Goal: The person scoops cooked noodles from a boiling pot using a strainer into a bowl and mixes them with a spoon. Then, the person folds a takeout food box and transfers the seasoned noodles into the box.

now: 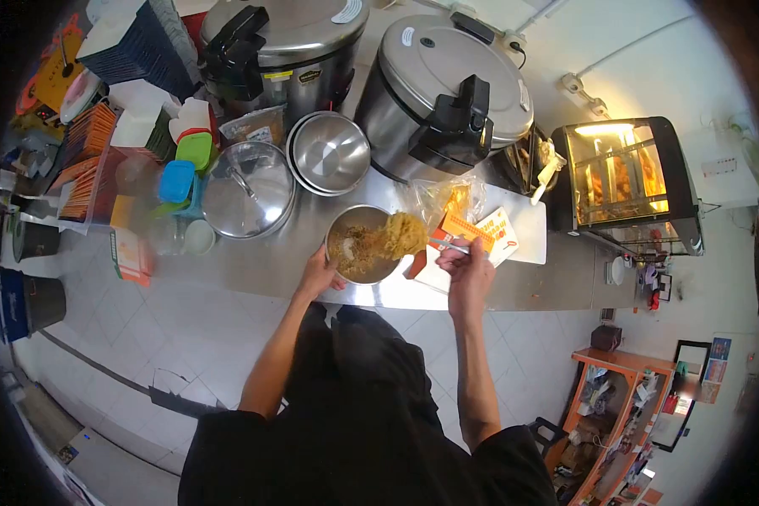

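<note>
My left hand [319, 271] grips the left side of a steel mixing bowl [361, 211] at the front of the counter. Brown crumbly seasoning [356, 260] lies in the bowl, with a paler patch in it. My right hand [466, 270] is closed round a slim metal utensil [449, 245]. A golden, crumb-coated piece of food [405, 236] is at the utensil's far end, over the bowl's right side. It hides the utensil's tip, so I cannot tell its kind. Just right of the bowl, an orange and white printed food box [502, 232] lies under and beside my right hand.
Two large steel cookers [455, 76] stand at the back. Nested steel bowls [333, 152] and a lidded round pan [249, 190] sit left of centre. A clear plastic bag [447, 198] lies behind the box. A lit food warmer [624, 173] is at right, stacked cartons [139, 51] at left.
</note>
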Demonstrator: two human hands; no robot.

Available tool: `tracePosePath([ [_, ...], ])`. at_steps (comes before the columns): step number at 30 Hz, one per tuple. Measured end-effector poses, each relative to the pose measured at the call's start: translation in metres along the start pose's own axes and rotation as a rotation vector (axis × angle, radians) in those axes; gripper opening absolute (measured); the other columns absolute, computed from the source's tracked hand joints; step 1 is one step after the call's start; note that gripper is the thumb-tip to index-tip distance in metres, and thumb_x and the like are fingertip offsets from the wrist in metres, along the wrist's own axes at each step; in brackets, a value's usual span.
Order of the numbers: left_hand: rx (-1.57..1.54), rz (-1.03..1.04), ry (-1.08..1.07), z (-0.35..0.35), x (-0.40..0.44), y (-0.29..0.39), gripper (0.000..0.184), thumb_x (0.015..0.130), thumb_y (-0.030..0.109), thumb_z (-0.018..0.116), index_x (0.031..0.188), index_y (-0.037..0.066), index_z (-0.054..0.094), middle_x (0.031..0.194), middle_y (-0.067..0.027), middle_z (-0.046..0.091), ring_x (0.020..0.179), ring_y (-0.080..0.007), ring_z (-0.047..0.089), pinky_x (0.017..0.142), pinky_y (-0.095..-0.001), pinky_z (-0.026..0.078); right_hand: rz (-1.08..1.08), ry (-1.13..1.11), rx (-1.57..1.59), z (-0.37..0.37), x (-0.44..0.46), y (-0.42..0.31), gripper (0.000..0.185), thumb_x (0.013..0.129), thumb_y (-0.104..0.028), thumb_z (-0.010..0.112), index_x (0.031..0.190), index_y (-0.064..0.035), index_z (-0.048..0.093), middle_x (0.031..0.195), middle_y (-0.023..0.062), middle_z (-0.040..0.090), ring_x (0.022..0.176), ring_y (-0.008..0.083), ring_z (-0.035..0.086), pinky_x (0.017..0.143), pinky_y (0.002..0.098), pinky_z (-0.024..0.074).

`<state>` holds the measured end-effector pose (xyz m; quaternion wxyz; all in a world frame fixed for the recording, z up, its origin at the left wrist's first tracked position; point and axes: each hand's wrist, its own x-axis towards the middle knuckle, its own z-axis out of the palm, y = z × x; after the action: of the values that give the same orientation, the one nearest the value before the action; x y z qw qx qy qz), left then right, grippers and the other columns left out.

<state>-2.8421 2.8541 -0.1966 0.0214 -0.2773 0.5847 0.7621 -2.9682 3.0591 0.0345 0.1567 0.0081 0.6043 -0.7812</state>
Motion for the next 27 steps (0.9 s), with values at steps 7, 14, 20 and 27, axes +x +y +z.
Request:
tracePosePath([
  [7,0.042,-0.075,0.022,0.001,-0.006,0.009,0.054,0.101,0.003,0.044,0.152,0.012,0.026,0.085,-0.0197,0.067,0.055,-0.0220,0.068,0.045,-0.0314,0.056,0.052,0.091,-0.211,-0.023,0.029,0.099,0.050,0.106,-0.038,0.042,0.094,0.0063,0.061,0.071,0.0170,0.067,0.052,0.0204,0.064,0.045,0.0288,0.0490],
  [14,-0.062,-0.064,0.027,0.006,-0.004,-0.008,0.055,0.102,0.006,0.044,0.153,0.015,0.024,0.078,-0.0187,0.067,0.055,-0.0228,0.069,0.045,-0.0324,0.056,-0.020,-0.011,-0.031,-0.005,0.011,0.026,0.044,0.107,-0.033,0.041,0.094,0.0035,0.062,0.075,0.0162,0.067,0.062,0.0214,0.065,0.063,0.0313,0.0567],
  [20,-0.107,-0.073,0.178,0.031,-0.018,-0.007,0.054,0.101,0.003,0.044,0.151,0.012,0.025,0.085,-0.0201,0.067,0.055,-0.0235,0.069,0.045,-0.0329,0.058,0.012,-0.139,-0.136,-0.041,0.045,0.069,0.048,0.108,-0.037,0.036,0.101,0.0053,0.058,0.076,0.0171,0.066,0.052,0.0238,0.063,0.048,0.0338,0.0517],
  [27,-0.190,-0.009,0.304,0.069,-0.029,-0.021,0.051,0.101,0.003,0.043,0.149,0.010,0.030,0.087,-0.0205,0.067,0.054,-0.0228,0.068,0.044,-0.0321,0.057,0.069,-0.257,-0.210,-0.061,0.062,0.077,0.050,0.108,-0.037,0.037,0.103,0.0063,0.059,0.080,0.0175,0.068,0.069,0.0213,0.069,0.063,0.0285,0.0576],
])
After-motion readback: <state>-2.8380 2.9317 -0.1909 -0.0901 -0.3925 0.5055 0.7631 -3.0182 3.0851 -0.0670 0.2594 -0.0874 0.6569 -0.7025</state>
